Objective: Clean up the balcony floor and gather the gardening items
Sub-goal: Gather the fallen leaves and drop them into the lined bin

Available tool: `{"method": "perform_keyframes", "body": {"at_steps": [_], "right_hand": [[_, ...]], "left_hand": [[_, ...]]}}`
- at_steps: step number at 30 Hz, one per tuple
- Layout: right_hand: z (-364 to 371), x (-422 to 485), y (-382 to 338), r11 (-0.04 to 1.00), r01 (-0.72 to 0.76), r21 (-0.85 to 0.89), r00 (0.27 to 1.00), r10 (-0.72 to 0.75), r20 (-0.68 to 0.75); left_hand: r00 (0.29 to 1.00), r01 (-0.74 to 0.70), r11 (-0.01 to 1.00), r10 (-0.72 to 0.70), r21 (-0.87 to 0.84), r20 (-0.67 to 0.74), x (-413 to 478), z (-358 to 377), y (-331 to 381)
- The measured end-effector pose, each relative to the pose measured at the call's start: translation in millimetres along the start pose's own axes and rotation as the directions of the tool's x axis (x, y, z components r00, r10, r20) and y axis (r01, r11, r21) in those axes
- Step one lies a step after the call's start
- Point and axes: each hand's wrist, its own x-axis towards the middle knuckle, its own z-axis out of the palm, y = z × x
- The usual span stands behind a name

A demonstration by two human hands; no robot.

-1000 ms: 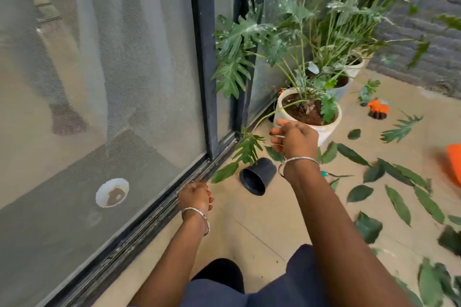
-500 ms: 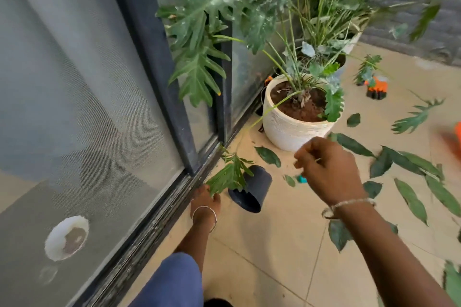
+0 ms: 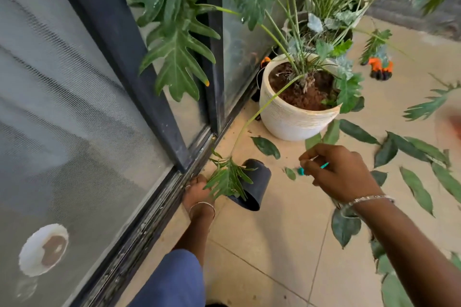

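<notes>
Right hand down at the teal tool, left hand on the door track

Since half a second ago the right hand (image 3: 341, 174) has dropped lower, fingers curled at the teal tool (image 3: 301, 171); whether it grips is unclear. The left hand (image 3: 197, 192) stays at the floor's left edge on the track (image 3: 149, 222), its fingers hidden by a hanging leaf (image 3: 228, 179). There are one black pot (image 3: 259, 182) on its side between the hands, one white pot (image 3: 291, 122) behind, one glove pair (image 3: 380, 67) at the far edge, and over a dozen loose leaves (image 3: 265, 147) to the right. Bare floor (image 3: 269, 244) lies between the arms.
</notes>
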Motion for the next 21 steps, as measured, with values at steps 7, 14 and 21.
{"method": "perform_keyframes", "body": {"at_steps": [7,14,21], "right_hand": [[60,68,47,0.977,-0.188,0.101,0.98,0.181,0.08],[130,122,76,0.969,0.043,-0.243,0.96,0.028,0.28],[178,158,89,0.958,0.065,-0.28,0.931,0.043,0.363]], "left_hand": [[0.968,-0.224,0.899,0.16,-0.377,-0.194,-71,-53,36],[0.946,0.312,0.586,-0.124,-0.748,0.298,-119,-87,28],[0.792,0.61,0.328,-0.224,-0.721,0.568,-128,-100,23]]}}
